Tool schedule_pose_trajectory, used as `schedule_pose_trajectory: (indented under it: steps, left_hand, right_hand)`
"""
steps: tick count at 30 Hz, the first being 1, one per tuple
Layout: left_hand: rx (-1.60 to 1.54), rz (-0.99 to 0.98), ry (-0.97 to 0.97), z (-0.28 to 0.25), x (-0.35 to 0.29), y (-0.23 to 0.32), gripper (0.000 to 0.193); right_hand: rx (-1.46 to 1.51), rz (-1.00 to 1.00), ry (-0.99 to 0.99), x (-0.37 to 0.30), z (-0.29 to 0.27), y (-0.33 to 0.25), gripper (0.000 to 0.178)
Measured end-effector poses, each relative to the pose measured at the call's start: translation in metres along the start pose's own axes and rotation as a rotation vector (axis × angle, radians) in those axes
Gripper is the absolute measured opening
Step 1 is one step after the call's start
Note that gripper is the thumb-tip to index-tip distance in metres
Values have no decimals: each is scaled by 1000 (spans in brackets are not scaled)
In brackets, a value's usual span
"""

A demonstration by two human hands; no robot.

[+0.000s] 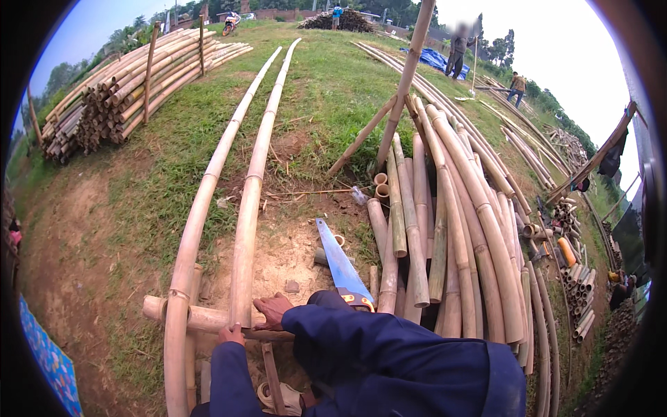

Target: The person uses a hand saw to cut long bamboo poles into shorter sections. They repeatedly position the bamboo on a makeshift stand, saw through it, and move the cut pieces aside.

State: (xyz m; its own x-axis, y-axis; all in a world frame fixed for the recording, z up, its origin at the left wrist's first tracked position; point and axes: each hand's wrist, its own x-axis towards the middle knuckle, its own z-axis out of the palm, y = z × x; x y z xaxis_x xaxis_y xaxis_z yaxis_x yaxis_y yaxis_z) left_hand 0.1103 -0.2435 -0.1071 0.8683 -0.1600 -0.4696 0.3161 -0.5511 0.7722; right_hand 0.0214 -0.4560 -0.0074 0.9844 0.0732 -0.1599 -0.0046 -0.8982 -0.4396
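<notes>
A long bamboo pole [251,201] runs away from me, its near end on a bamboo crossbar [208,318]. My left hand [232,335] is closed at the pole's cut end, fingers partly hidden. On the pole's right side, just above the crossbar, my right hand [274,311] presses bent fingers and thumb against the bamboo. A second bamboo pole [203,201] lies alongside to the left, passing over the crossbar. Beyond my right forearm is a hand saw [342,260] with a blue blade, pointing away; its orange-and-black handle [358,301] is partly covered by dark cloth, and no hand holds it.
A heap of bamboo poles [445,229] lies close on the right, beneath leaning support posts [406,83]. Another bamboo stack [132,90] stands far left between stakes. Sawdust [288,260] covers the ground ahead. Two people, one a standing person [458,52], are at far right.
</notes>
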Motion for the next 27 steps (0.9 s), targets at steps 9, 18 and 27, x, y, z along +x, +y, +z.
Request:
schedule_pose_trajectory:
  steps: [9,18,27]
  left_hand:
    - [-477,-286,76,15,11,2,25]
    - [-393,-166,106,16,-6,6,25]
    - [-361,-207,65,16,-18,20,23]
  right_hand:
    - [27,11,115,23,31,12,61]
    - [-24,-110,176,29,62,3,49]
    - [-22,-248,117,38,51,3,36]
